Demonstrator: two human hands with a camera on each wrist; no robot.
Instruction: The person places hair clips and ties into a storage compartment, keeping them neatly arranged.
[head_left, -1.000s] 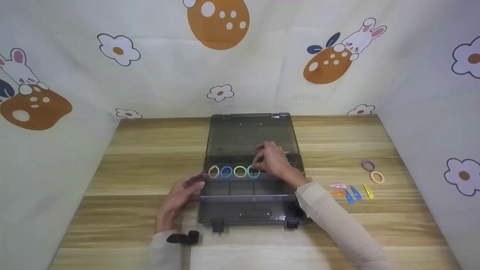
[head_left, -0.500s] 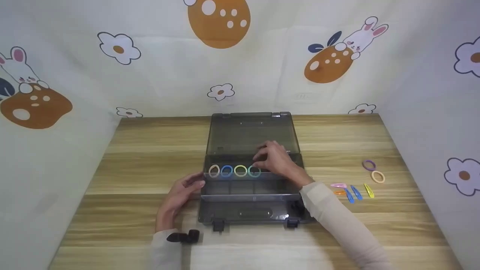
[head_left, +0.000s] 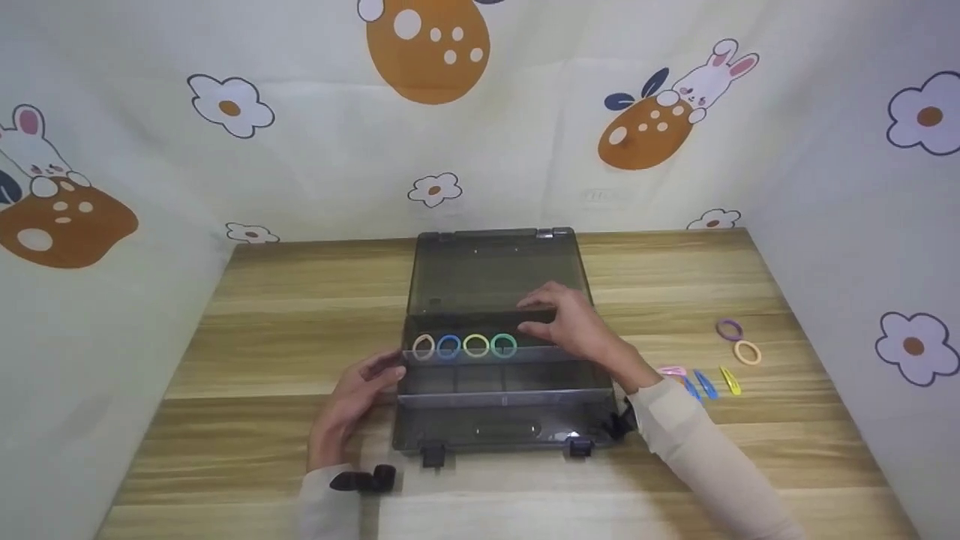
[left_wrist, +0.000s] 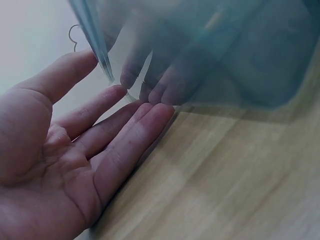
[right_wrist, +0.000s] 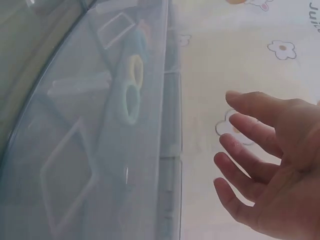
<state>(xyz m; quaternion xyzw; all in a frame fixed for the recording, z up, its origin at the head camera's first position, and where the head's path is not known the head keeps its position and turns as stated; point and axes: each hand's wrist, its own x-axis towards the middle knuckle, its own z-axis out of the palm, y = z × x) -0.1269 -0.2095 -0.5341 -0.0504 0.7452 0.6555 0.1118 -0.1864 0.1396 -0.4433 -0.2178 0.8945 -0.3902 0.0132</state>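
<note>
A translucent dark plastic storage box (head_left: 506,430) lies with its lid (head_left: 487,274) folded back. In its rear compartment a peach hair tie (head_left: 414,347), a blue hair tie (head_left: 439,347), a yellow hair tie (head_left: 465,346) and a green hair tie (head_left: 493,347) stand in a row. My left hand (head_left: 356,397) touches the box's left wall, its fingers (left_wrist: 132,137) extended along the bottom edge. My right hand (head_left: 574,326) hovers over the rear compartment, right of the green tie. It holds nothing, with thumb and fingers spread apart in the right wrist view.
On the wooden table right of the box lie a purple hair tie (head_left: 739,337) and a second peach hair tie (head_left: 737,349). Near them are several snap hair clips, including a pink clip (head_left: 673,370), a blue clip (head_left: 705,384) and a yellow clip (head_left: 730,381). Patterned cloth surrounds the table.
My right hand has let go of the green hair tie and drawn back to the right, its fingers spreading. The left hand stays at the box's side.
</note>
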